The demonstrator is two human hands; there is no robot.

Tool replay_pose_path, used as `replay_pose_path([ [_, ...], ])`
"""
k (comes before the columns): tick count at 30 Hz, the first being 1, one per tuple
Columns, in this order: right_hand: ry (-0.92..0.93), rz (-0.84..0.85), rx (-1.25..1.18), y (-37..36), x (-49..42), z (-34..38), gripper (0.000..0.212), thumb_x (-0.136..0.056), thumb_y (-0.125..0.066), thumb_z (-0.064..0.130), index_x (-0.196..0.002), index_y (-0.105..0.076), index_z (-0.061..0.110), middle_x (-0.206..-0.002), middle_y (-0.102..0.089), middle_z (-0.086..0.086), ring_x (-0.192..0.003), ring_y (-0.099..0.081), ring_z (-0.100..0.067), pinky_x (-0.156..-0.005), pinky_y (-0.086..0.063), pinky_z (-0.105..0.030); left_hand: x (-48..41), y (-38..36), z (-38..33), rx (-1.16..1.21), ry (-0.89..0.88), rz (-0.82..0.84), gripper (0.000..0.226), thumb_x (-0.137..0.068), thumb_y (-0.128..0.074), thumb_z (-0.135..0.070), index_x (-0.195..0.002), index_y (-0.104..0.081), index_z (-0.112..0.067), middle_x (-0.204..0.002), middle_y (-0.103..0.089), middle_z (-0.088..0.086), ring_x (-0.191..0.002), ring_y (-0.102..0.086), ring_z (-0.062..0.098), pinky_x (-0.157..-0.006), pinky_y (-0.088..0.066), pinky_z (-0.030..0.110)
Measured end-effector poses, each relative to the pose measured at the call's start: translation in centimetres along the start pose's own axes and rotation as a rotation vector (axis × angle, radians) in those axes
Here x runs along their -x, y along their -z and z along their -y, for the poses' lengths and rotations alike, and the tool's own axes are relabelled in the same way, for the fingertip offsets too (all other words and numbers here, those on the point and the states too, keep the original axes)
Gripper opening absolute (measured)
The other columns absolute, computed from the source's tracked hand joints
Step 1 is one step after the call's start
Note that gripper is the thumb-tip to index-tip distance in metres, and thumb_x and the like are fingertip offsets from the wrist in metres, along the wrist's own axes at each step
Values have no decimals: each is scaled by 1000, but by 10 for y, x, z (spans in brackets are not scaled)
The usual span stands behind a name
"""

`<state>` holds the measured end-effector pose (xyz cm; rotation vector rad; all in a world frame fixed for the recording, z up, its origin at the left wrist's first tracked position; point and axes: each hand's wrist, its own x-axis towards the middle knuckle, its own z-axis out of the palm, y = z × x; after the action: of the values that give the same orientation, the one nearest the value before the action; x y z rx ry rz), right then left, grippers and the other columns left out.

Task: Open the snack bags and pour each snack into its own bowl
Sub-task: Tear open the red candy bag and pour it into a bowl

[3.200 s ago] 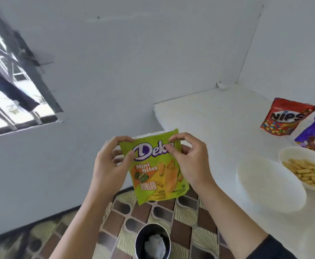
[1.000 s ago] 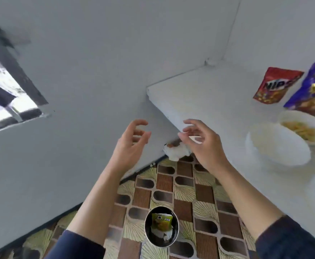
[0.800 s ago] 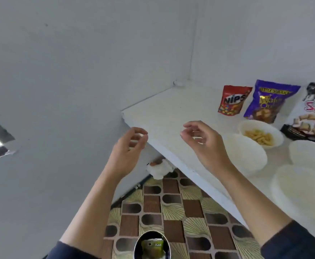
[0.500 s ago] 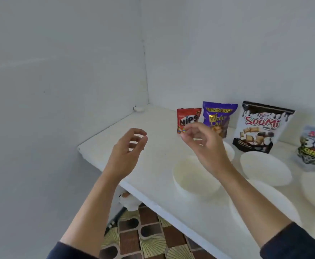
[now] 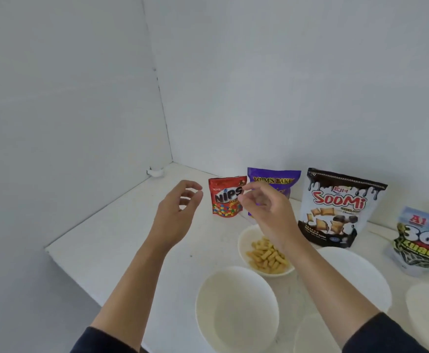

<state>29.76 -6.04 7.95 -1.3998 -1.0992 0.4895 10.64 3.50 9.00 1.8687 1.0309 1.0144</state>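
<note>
Both hands hang above the white desk (image 5: 121, 240), and neither holds anything. The left hand (image 5: 180, 212) has its grip loosely curled and apart; the right hand (image 5: 267, 215) is the same, with thumb and forefinger near each other but pinching nothing.

The red NIPS bag (image 5: 224, 200) stands upright and sealed between the two hands, near the back wall, so it looks like the next one to take. It is best taken by its top corners with both hands and torn across the seal while held upright, then tipped low over the empty bowl (image 5: 233, 312) nearest the person. The small round candies would likely bounce and roll, so the pour should be slow.

Just beside the NIPS bag stands the purple Mum's Bakery bag (image 5: 274, 178), partly hidden by the right hand. The Soomi bag (image 5: 335, 207) and the 360 Kuaci bag (image 5: 422, 240) follow to the right. One small bowl (image 5: 241, 240) already holds yellow snack sticks (image 5: 264, 256) and sits under the right wrist, where a careless reach could knock it. A wide bowl (image 5: 361, 276) lies empty beyond it.
</note>
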Motion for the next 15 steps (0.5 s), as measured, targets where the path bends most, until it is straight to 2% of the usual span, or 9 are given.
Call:
replay_pose_path([
  [2,-21,-26,6,-6,-16,-14,15,-90,-74,31,-104,-70,26,-87,-72,10,-92,-68,-6,-85,-56,-34,-20,-8,9,-4,2,6,9,-103,-57,-33,-107,-65,-29,-101,-67,-11,-96,-65,13,-75,-44,21],
  [4,-52,-54,3,-13,-31,-27,16,-91,-74,33,-104,-70,26,-89,-72,8,-94,-68,-8,-83,-56,-30,-40,-14,20,-12,9,18,10,-104,-57,-31,-107,-65,-27,-102,-67,-11,-96,-64,11,-74,-43,19],
  [7,-96,-95,8,-23,-53,-44,18,-90,-73,35,-105,-70,25,-91,-72,8,-97,-69,-8,-78,-54,-22,-74,-23,37,-43,15,43,12,-104,-56,-32,-110,-64,-26,-110,-66,-7,-98,-61,6,-73,-42,14],
  [9,-108,-125,14,-29,-68,-53,19,-90,-73,34,-106,-69,24,-95,-73,5,-99,-69,-9,-71,-54,-16,-96,-29,50,-51,16,39,14,-104,-56,-32,-113,-63,-24,-116,-63,-4,-102,-61,8,-74,-41,13],
  [12,-129,-158,3,-36,-88,-66,16,-91,-73,33,-104,-69,25,-94,-73,5,-99,-69,-9,-72,-54,-16,-125,-41,68,-47,42,44,17,-104,-55,-31,-119,-61,-25,-126,-58,-1,-115,-57,13,-77,-39,11],
  [15,-139,-180,1,-41,-101,-77,16,-92,-71,33,-105,-68,25,-97,-74,6,-101,-69,-8,-74,-56,-19,-146,-57,84,-50,37,103,16,-105,-54,-32,-121,-55,-32,-131,-50,-2,-120,-49,10,-78,-37,8],
])
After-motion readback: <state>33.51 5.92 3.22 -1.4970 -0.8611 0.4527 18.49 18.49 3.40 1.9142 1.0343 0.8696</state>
